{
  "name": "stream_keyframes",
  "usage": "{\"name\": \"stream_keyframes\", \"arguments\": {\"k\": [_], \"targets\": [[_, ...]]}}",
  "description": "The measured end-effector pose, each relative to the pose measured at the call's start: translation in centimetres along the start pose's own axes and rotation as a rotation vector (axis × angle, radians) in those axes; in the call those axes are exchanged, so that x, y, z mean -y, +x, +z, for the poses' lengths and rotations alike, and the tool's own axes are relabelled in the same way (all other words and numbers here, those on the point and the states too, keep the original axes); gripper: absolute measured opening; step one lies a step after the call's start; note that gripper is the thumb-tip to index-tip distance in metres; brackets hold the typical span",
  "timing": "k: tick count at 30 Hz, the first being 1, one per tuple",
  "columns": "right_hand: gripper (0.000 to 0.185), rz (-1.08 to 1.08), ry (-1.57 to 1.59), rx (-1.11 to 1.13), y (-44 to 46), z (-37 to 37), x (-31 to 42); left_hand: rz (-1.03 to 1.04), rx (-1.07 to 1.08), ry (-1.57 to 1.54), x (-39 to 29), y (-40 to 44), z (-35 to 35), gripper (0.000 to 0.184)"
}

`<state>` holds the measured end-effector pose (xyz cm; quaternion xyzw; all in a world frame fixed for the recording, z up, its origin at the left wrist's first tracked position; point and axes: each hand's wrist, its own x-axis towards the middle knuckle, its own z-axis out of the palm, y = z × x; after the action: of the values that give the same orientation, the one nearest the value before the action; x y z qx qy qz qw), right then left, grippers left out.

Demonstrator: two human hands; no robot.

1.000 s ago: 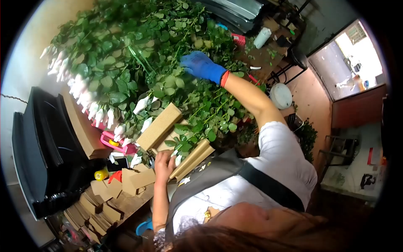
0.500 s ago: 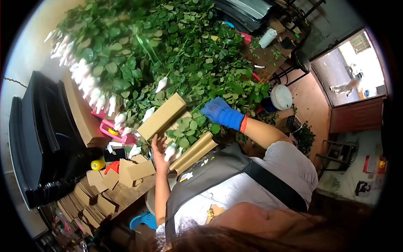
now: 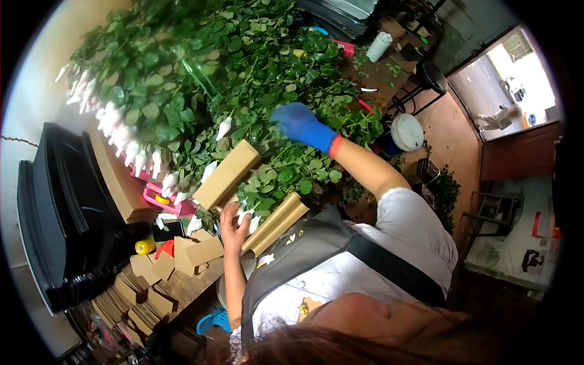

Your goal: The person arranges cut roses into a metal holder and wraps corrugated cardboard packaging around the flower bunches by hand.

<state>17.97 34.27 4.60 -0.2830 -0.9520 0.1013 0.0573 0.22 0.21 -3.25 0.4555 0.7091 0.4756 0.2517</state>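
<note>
My bare left hand [image 3: 233, 226] is beside a white-wrapped flower head [image 3: 244, 216], at the lower end of a corrugated cardboard piece [image 3: 228, 174]. Its thumb and fingers are apart, and no firm hold shows. My right hand [image 3: 299, 125], in a blue glove with a red cuff, is over the leafy stems; its fingers are blurred against the leaves, so a grip cannot be made out. Leafy stems [image 3: 164, 79] form a large heap, with white-wrapped heads [image 3: 115, 128] along its left edge. A folded tan cardboard piece [image 3: 277, 225] lies against the apron.
Black sheets [image 3: 61, 213] stand at the left. Cardboard pieces [image 3: 198, 250], yellow tape [image 3: 145, 246] and a pink tool [image 3: 167, 204] lie near my left hand. A white-lidded bucket [image 3: 407, 132] and a stool [image 3: 434, 78] are at the right. A person [image 3: 499, 118] is outside the doorway.
My right hand first came down toward the cardboard, then moved back up and left over the leaves. My left hand stays near the cardboard, its fingers shifting beside the wrapped heads.
</note>
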Motion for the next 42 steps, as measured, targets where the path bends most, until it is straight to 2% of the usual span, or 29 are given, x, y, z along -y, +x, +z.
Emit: {"name": "stream_keyframes", "arguments": {"k": [2,3,4,5,6,7,9,12,15,16,17,18,19,20,21,23,24,25,27,28,31,34,37,39,40,42], "targets": [[0.025,-0.104,-0.593,0.002,2.0,3.5,-2.0,-0.063,0.020,-0.030,-0.2,-0.1,-0.1,0.041],[0.023,-0.097,-0.593,0.065,2.6,3.8,-2.6,-0.095,0.025,-0.044,-0.3,-0.1,-0.1,0.041],[0.021,-0.092,-0.589,0.128,3.2,4.3,-2.9,-0.013,0.027,0.024,-0.4,0.1,-0.3,0.041],[0.020,-0.092,-0.586,0.188,4.1,4.8,-3.2,-0.054,0.026,0.012,-0.5,0.3,-0.4,0.042],[0.018,0.110,-0.378,0.260,5.0,1.8,-1.5,-0.102,0.021,-0.004,-0.7,0.3,-0.2,0.042],[0.016,0.052,-0.237,0.031,5.0,1.3,-2.4,-0.157,0.018,-0.024,-0.9,-0.1,-0.2,0.043],[0.024,-0.202,-0.134,-0.620,4.6,-1.7,-2.6,-0.043,0.009,0.059,-1.3,0.2,-0.5,0.043],[0.026,-0.404,0.087,-0.647,4.8,-5.6,-0.7,0.064,-0.026,0.109,-0.7,0.3,-0.5,0.033],[0.031,-0.511,0.286,-0.487,2.3,-7.8,4.5,0.058,-0.042,0.224,-0.9,1.1,-0.6,0.023],[0.034,-0.601,0.193,-0.462,0.8,-8.2,6.7,0.108,-0.078,0.213,-0.3,1.1,-0.4,0.020],[0.037,-0.689,0.096,-0.437,-0.7,-8.5,8.7,0.010,-0.057,0.077,1.0,1.1,0.0,0.020],[0.040,-0.749,-0.031,-0.263,-1.5,-8.7,10.2,-0.089,-0.037,-0.060,2.6,0.8,0.3,0.020],[0.039,-0.740,-0.051,-0.137,-2.3,-8.0,10.8,-0.191,-0.020,-0.197,3.0,0.6,0.4,0.021],[0.035,-0.665,-0.127,-0.014,-2.5,-6.9,10.7,-0.299,-0.189,-0.466,3.2,0.2,1.7,0.030],[0.031,-0.594,-0.201,0.109,-2.7,-5.7,10.6,-0.070,-0.124,0.171,4.6,0.2,0.8,0.041],[0.025,-0.323,-0.353,0.409,-2.0,-3.2,9.7,-0.132,-0.162,-0.047,0.9,0.9,0.4,0.048],[0.023,-0.180,-0.431,0.553,-1.7,-2.1,9.2,-0.233,-0.148,-0.294,1.2,0.8,0.6,0.049],[0.021,-0.126,-0.415,0.550,-2.1,-1.3,8.8,-0.182,-0.178,-0.235,1.7,0.8,0.9,0.050],[0.020,-0.018,-0.385,0.540,-2.9,0.0,7.6,-0.184,-0.189,-0.379,2.2,0.7,1.4,0.054],[0.018,0.042,-0.340,0.554,-3.1,1.3,7.3,-0.166,-0.180,-0.306,1.4,0.9,1.2,0.054],[0.020,-0.049,-0.180,0.333,-4.9,4.7,6.0,-0.116,-0.103,-0.091,0.1,1.0,0.4,0.052],[0.023,-0.081,0.398,0.255,-5.8,5.7,2.7,-0.033,-0.024,0.119,-0.2,1.5,-0.2,0.044],[0.023,0.151,0.788,0.055,-3.9,1.3,0.7,-0.155,-0.006,-0.032,1.5,1.3,0.2,0.045],[0.026,0.170,0.366,-0.149,-1.0,1.6,-2.4,-0.171,-0.019,-0.052,1.7,1.2,0.4,0.044],[0.024,0.091,0.108,-0.058,0.0,2.0,-3.8,-0.152,-0.016,-0.037,0.7,1.4,0.2,0.044],[0.023,0.023,-0.278,-0.058,1.3,4.7,-4.3,-0.120,-0.012,-0.034,0.0,1.5,0.2,0.043]]}}
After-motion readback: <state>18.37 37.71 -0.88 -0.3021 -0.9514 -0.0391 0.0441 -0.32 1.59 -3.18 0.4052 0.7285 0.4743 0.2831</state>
